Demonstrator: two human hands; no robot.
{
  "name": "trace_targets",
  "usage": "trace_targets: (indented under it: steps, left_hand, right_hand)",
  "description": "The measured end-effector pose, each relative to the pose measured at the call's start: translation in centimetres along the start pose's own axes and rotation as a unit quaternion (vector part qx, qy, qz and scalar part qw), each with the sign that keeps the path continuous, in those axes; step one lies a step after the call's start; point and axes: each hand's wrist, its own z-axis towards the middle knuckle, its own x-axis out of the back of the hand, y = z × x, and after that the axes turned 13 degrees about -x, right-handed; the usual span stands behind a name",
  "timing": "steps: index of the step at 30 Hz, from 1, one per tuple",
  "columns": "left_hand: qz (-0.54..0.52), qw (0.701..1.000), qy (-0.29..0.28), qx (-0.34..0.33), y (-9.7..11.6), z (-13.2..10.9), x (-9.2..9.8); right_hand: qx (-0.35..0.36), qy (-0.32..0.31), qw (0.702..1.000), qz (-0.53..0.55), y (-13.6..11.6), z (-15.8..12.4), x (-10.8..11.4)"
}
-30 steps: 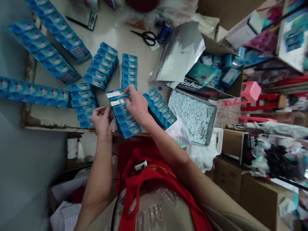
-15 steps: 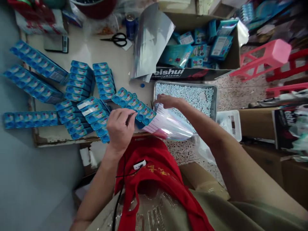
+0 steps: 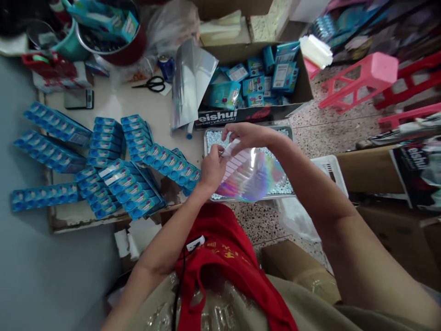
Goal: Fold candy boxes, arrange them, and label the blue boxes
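Observation:
A shiny, rainbow-tinted sticker sheet with rows of narrow white strips lies over the tray of small pale-blue pieces. My left hand pinches at the sheet's upper left edge, thumb and fingertips together. Just above and to the right, my right hand bends down over the same edge, its fingers curled onto the sheet. Whether a single strip is between the fingertips is too small to tell. Left of my left hand stands a row of blue boxes with round spots on their faces.
More blue box rows fill the table's left side. Behind them lie black scissors, a small scale and a blue can. A curled silver sheet leans by a carton of blue packets. A pink stool stands right.
My left hand has moved right, from the blue box row to the sticker sheet's edge beside my right hand. The view has shifted, and the sheet now lies further over the tray.

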Motion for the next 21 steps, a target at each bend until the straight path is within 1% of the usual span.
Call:
trace_targets:
  steps: [2,4,6,8,12,15,18,21]
  left_hand:
    - [-0.041,0.999,0.014,-0.027,0.3,0.7,-0.9]
    - [-0.056,0.996,0.038,-0.058,0.8,0.9,-1.3]
    - [-0.048,0.994,0.049,-0.080,1.2,1.1,-1.5]
    - [-0.030,0.994,0.043,-0.100,1.4,1.6,-1.8]
    - [-0.012,0.993,0.028,-0.117,1.3,2.7,-2.1]
    - [-0.023,0.993,0.023,-0.110,1.3,3.1,-2.2]
    - [-0.060,0.994,0.019,-0.087,1.4,3.2,-2.1]
    - [-0.115,0.991,0.007,-0.064,1.1,3.5,-2.1]
  right_hand:
    - [-0.004,0.062,0.997,0.042,-0.3,-1.7,0.6]
    - [0.016,0.126,0.990,0.060,-0.3,-2.8,0.8]
    - [0.058,0.183,0.980,0.047,-0.2,-3.6,1.0]
    - [0.100,0.218,0.971,0.003,-0.2,-4.2,1.6]
    - [0.151,0.227,0.950,-0.149,-0.2,-5.3,3.5]
    - [0.173,0.222,0.922,-0.265,0.1,-5.8,4.3]
    - [0.185,0.235,0.891,-0.342,0.9,-6.1,4.0]
    - [0.200,0.280,0.860,-0.378,2.4,-6.5,3.0]
